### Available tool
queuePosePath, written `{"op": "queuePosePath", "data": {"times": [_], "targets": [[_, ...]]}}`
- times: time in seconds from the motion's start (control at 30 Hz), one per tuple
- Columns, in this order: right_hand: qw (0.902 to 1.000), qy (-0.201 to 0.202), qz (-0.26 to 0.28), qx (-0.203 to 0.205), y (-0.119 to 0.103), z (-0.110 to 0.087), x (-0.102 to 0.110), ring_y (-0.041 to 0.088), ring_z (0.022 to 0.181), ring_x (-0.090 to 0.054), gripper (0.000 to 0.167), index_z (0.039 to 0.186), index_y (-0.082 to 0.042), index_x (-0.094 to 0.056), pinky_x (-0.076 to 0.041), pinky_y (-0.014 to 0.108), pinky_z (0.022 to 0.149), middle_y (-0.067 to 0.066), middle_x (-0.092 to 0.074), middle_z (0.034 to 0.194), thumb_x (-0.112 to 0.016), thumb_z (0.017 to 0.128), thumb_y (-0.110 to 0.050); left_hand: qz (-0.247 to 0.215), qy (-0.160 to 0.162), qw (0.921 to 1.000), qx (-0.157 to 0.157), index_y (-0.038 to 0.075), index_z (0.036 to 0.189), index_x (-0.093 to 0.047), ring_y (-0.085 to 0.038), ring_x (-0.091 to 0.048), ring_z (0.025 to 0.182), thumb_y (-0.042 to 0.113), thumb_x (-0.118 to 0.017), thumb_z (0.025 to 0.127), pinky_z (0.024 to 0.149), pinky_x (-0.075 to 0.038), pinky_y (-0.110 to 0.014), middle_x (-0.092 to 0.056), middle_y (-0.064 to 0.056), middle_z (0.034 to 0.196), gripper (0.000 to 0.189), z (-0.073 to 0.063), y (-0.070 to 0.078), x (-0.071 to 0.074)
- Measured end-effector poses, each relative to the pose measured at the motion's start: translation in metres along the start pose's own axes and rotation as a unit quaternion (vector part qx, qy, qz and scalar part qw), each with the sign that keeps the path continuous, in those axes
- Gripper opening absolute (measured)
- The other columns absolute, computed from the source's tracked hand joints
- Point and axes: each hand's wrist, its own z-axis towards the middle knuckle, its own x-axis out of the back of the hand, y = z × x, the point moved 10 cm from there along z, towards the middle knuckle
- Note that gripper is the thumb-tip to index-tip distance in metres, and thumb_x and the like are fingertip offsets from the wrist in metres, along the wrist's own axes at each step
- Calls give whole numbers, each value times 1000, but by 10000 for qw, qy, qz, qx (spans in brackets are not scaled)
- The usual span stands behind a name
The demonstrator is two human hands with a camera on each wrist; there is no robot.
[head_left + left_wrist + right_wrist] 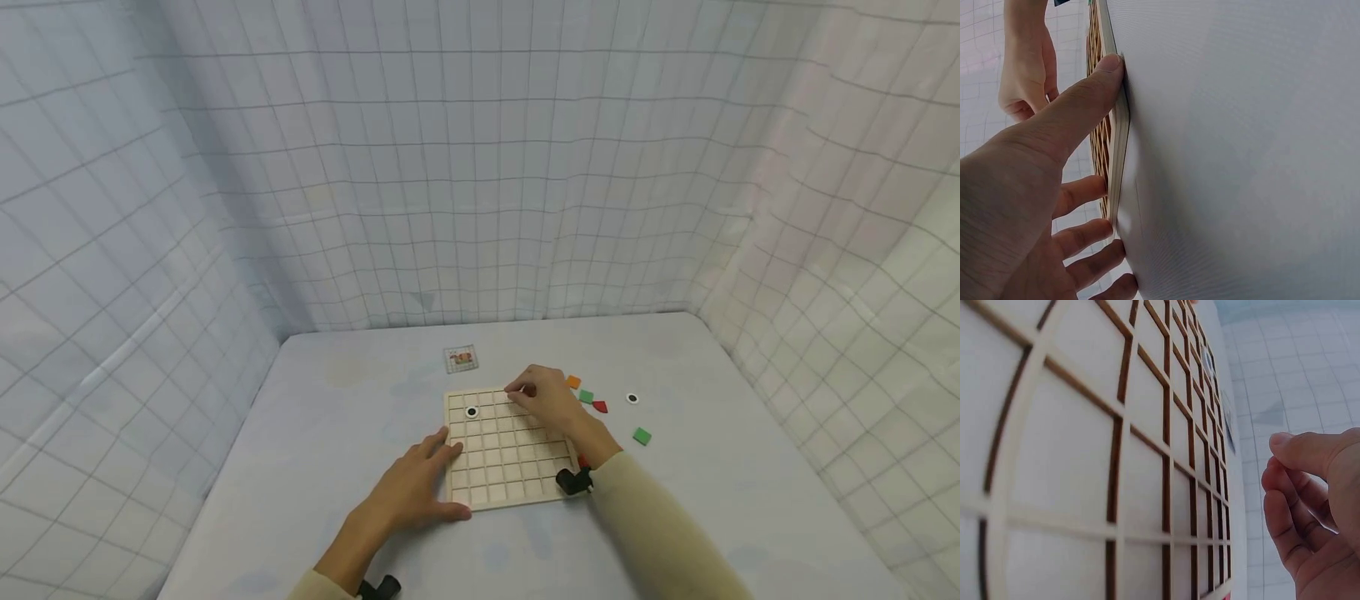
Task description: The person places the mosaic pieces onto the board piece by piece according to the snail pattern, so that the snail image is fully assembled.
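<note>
A pale wooden board point(496, 477), divided into square cells by raised ribs, lies at the middle of the table. My left hand point(422, 477) reaches round its near left corner with fingers spread, and in the left wrist view the thumb point(1091, 94) rests at the board's edge. Above the board's far side is my right hand point(547, 400), with thumb and curled fingers drawn together; I cannot tell whether a small piece is between them. A white disc with a black centre point(472, 412) sits in the upper left part of the board.
Right of the board lie an orange square point(573, 382), green squares point(642, 436), a red piece with a curved edge point(600, 407) and another black-and-white disc point(632, 398). A small picture card point(461, 359) lies beyond the board. Checked cloth point(495, 208) encloses the table's back and sides.
</note>
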Motion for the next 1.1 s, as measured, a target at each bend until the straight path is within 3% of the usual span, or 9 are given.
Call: {"op": "queuePosePath", "data": {"times": [0.4, 0.53, 0.83, 1.1], "targets": [[9963, 645, -278, -498, 56, -38, 68, 26, 96, -77, 20, 125, -4, -88, -61, 26, 77, 14, -85, 117, -86, 106, -8, -98, -38, 9999, 42, 13, 168, -61, -56, -55, 160, 62, -104, 80, 121, -55, -75, -42, -20, 187, 110, -5, 1, 0], [9927, 810, -234, -861, 75, -52, 86, 27, 100, -74, 24, 130, -6, -87, -57, 25, 77, 15, -84, 122, -86, 106, -12, -102, -34, 9999, 24, 13, 168, -61, -56, -55, 161, 63, -104, 80, 122, -54, -74, -42, -20, 187, 110, -4, 1, 1], [9814, 698, -531, -1708, 117, -79, 108, 28, 106, -67, 37, 144, -11, -81, -53, 28, 80, 18, -77, 137, -85, 109, -23, -92, -80, 9999, 36, 13, 169, -61, -55, -54, 162, 62, -105, 80, 124, -53, -74, -41, -19, 188, 110, -2, -1, 1], [9757, 608, -530, -2037, 146, -102, 125, 30, 107, -61, 47, 150, -10, -77, -51, 34, 83, 23, -73, 140, -86, 108, -31, -104, -71, 9999, -35, 11, 168, -61, -56, -55, 161, 61, -105, 80, 124, -53, -74, -41, -20, 188, 111, -3, 0, 2]]}}
